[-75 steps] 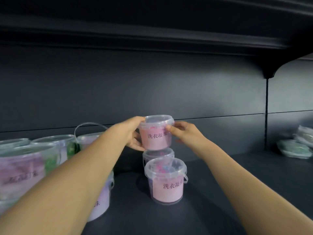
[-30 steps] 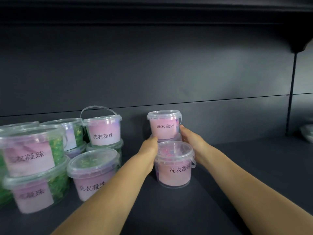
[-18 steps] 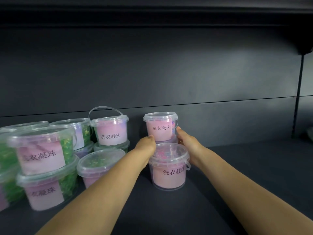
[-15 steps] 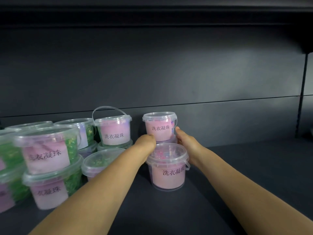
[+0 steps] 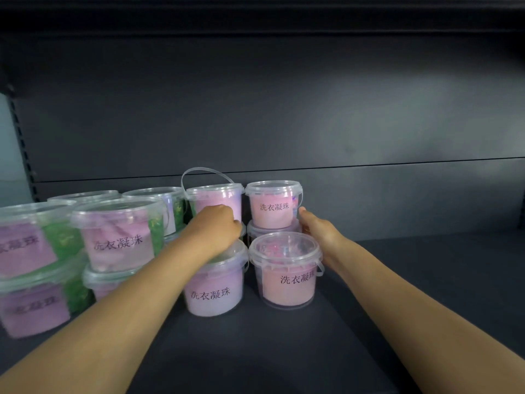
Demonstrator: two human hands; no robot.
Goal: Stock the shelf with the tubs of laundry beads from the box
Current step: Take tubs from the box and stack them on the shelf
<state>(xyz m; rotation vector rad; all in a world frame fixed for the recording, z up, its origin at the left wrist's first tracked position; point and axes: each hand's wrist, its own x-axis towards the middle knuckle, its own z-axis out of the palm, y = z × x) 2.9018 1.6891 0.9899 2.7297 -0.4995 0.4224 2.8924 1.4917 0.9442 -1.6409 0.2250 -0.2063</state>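
Observation:
Two small pink tubs are stacked at the back of the dark shelf (image 5: 426,280): the top tub (image 5: 274,207) sits on the lower tub (image 5: 270,231). A third pink tub (image 5: 287,275) stands in front of them. My left hand (image 5: 216,231) is curled into a fist just left of the stack, above the lid of a lilac tub (image 5: 214,290), and I see nothing in it. My right hand (image 5: 319,231) lies against the stack's right side, thumb up by the top tub. Its fingertips are hidden behind the front tub.
A tub with its handle raised (image 5: 217,199) stands directly left of the stack. Several larger tubs with green beads (image 5: 119,237) are stacked in two layers along the left. The shelf's back wall is close behind. An upper shelf hangs overhead.
The small stack and the front pink tub now stand right beside the lilac tubs. My left hand has shifted left of the stack. My right hand stays on the stack's right side.

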